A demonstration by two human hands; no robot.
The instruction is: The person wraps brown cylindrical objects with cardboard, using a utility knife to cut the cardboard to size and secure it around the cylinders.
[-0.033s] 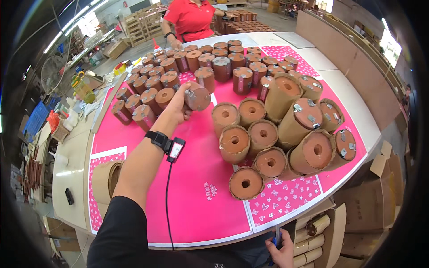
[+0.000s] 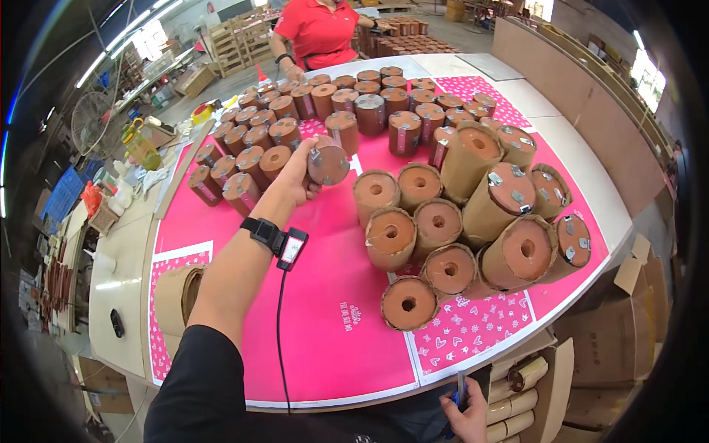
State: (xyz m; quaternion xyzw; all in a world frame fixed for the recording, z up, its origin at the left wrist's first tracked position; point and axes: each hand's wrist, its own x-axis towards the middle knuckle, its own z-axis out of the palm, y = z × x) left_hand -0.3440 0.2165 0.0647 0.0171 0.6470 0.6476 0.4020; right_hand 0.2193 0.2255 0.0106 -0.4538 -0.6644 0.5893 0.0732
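My left hand [image 2: 301, 177] is closed around a reddish-brown cylinder [image 2: 329, 164] with small metal clips on its round end, holding it tilted above the pink sheet [image 2: 317, 310]. Behind it stands a similar bare cylinder [image 2: 342, 131], part of a large group toward the back of the table. Low at the table's front edge, my right hand [image 2: 468, 413] grips a utility knife [image 2: 459, 397] with a blue handle and a blade pointing up. To the right stand several paper-wrapped cylinders [image 2: 413, 301], some with a round hole in the top and others with metal clips.
A roll of brown paper [image 2: 171, 299] lies at the table's left. Below the right edge sits an open cardboard box [image 2: 561, 384] with wrapped cylinders [image 2: 509, 404]. A person in a red shirt [image 2: 316, 33] stands across the table. A black cable [image 2: 280, 347] hangs from my left wrist device.
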